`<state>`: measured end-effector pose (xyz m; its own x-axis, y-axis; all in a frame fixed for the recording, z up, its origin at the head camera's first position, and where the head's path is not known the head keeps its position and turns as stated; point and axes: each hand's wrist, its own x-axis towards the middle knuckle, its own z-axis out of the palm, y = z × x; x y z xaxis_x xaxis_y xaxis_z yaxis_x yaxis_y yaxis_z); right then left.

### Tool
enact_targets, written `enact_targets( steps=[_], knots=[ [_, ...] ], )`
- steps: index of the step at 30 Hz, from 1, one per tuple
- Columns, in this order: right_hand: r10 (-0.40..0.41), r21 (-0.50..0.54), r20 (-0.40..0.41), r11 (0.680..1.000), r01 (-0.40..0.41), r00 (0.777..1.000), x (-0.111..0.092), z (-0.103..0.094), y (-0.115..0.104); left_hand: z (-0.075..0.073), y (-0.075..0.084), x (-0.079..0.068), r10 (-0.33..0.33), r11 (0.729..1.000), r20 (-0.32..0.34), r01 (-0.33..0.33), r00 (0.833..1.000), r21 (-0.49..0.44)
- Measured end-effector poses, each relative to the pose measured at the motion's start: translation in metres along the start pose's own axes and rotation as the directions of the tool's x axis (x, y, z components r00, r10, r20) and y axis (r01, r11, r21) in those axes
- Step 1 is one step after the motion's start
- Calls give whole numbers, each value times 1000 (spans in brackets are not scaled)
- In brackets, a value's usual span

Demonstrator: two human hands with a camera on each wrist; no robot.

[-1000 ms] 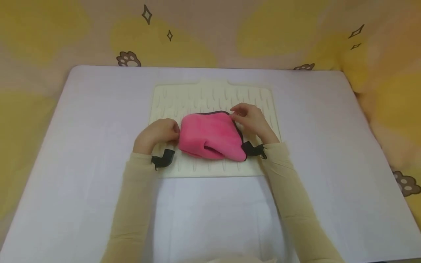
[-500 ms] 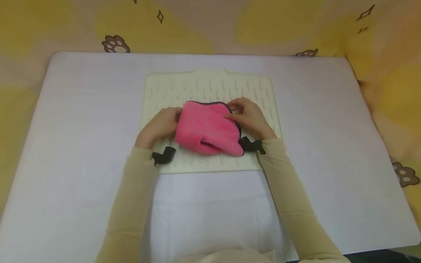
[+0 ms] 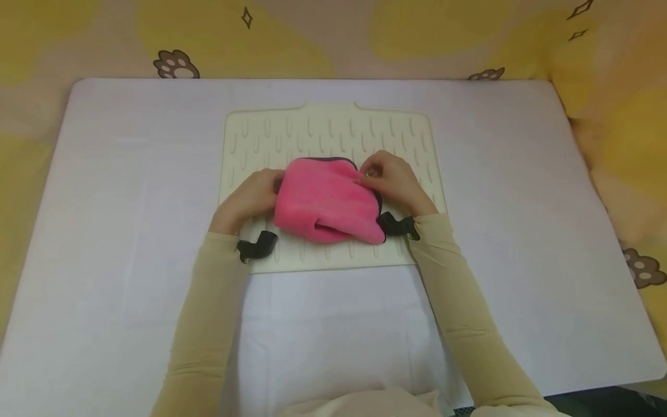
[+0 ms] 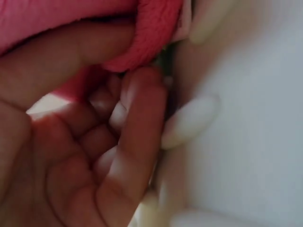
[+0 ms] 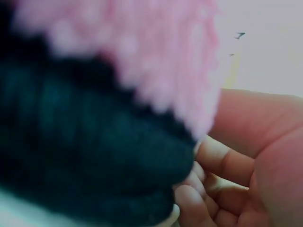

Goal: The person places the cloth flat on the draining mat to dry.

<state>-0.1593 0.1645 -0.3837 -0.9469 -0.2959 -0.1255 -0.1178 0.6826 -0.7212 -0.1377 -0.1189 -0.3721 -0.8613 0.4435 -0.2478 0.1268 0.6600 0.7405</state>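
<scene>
A folded pink plush cloth (image 3: 323, 194) with dark edging lies on a cream ridged mat (image 3: 271, 130) in the head view. At its left side my left hand (image 3: 252, 194) pinches the folded edge. The left wrist view shows the thumb over the pink pile (image 4: 156, 33) and curled fingers beneath, close to the mat's ridges. My right hand (image 3: 398, 180) grips the cloth's upper right edge, its thumb on top. In the right wrist view the dark edging (image 5: 104, 137) hangs near, with curled fingers (image 5: 227, 165) behind it. The right fingertips are partly hidden.
The mat rests on a white-covered table (image 3: 130, 202). A yellow patterned fabric (image 3: 333, 37) rises behind the table and along its sides. Black wrist mounts (image 3: 257, 246) sit at both cuffs. A small pale label (image 4: 185, 21) shows beside the cloth.
My left hand has slid up along the cloth's left edge and taken hold of it. The right thumb has come onto the cloth's top. The head view has shifted slightly.
</scene>
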Motion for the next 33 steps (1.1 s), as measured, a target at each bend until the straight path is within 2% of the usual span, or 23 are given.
enact_targets(
  steps=[4, 7, 12, 21, 25, 28, 31, 33],
  knots=[
    [8, 116, -24, 993, -6, 1000, 0, 2, 4, -2, -6, -3, 0, 985, -2, 0, 1000, -171],
    [32, 223, -42, 975, -22, 999, 1, 3, 7, -4, -11, -4, -51, 961, -25, 42, 998, -272],
    [70, 372, -64, 927, -41, 995, 1, 2, 8, -8, -16, -7, -132, 921, -82, 92, 988, -380],
    [152, 621, -120, 782, -45, 981, 0, -4, 11, -8, -20, -6, -185, 825, -169, 60, 968, -562],
    [159, 695, -140, 719, -17, 977, 0, -3, 10, -9, -21, -6, -212, 808, -254, 23, 944, -588],
    [179, 741, -161, 671, -1, 971, 0, -2, 10, -9, -22, -5, -216, 775, -296, -21, 930, -632],
    [203, 767, -195, 641, 21, 960, 1, -1, 11, -8, -22, -5, -222, 727, -292, -42, 930, -686],
    [212, 790, -224, 611, 50, 951, 2, -1, 13, -8, -22, -5, -209, 719, -279, -46, 937, -693]
  ],
)
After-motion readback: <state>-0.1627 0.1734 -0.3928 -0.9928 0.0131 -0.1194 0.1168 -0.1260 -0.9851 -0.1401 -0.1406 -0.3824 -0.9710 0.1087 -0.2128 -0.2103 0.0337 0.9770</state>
